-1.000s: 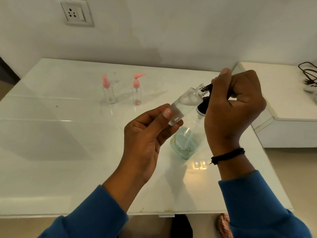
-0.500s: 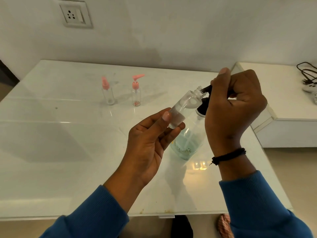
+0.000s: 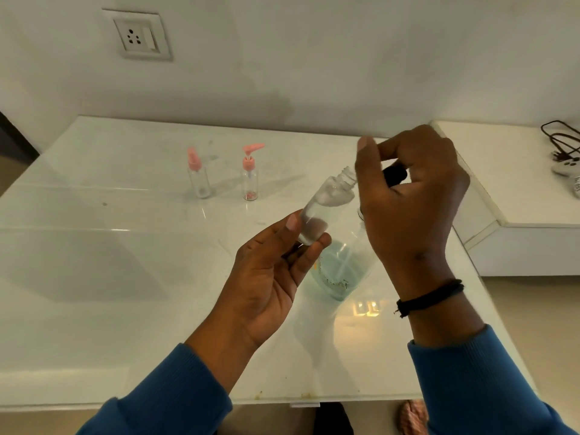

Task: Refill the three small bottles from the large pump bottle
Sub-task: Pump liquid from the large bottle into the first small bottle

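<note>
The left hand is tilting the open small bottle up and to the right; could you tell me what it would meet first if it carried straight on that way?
Most likely the right hand, whose thumb sits just past the small bottle mouth, holding the black pump head. Depth is unclear, so the left hand might pass slightly in front.

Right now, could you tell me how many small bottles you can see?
3: two pink-capped bottles stand at the table's far side; one uncapped bottle is tilted in the left hand. None looks hidden.
</note>
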Demonstrator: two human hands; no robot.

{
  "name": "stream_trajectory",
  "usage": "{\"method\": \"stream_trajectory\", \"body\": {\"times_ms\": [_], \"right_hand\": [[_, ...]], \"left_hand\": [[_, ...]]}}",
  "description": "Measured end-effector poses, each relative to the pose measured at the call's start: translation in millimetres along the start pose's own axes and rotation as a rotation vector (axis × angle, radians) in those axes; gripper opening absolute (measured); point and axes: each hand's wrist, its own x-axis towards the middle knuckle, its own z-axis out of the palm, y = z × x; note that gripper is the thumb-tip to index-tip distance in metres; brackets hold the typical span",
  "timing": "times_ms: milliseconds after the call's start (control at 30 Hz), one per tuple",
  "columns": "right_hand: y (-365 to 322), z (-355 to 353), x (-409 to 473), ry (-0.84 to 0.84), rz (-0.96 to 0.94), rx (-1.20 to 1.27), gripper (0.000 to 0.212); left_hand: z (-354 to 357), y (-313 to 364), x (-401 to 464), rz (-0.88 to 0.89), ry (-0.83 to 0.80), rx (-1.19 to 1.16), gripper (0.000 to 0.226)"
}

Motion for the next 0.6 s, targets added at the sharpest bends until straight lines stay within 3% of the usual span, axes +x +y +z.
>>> {"method": "stream_trajectory", "body": {"times_ms": [200, 333, 600], "right_hand": [[-18, -7, 6, -0.275, -0.025, -0.087, 0.025], [-30, -7, 6, -0.339, -0.043, -0.133, 0.026], [-45, -3, 7, -0.360, -0.021, -0.150, 0.024]], "left_hand": [[-6, 8, 4, 0.013, 0.039, -0.063, 0.029], [-8, 9, 6, 0.027, 0.018, -0.085, 0.021], [-12, 18, 8, 0.100, -0.076, -0.048, 0.041]]}}
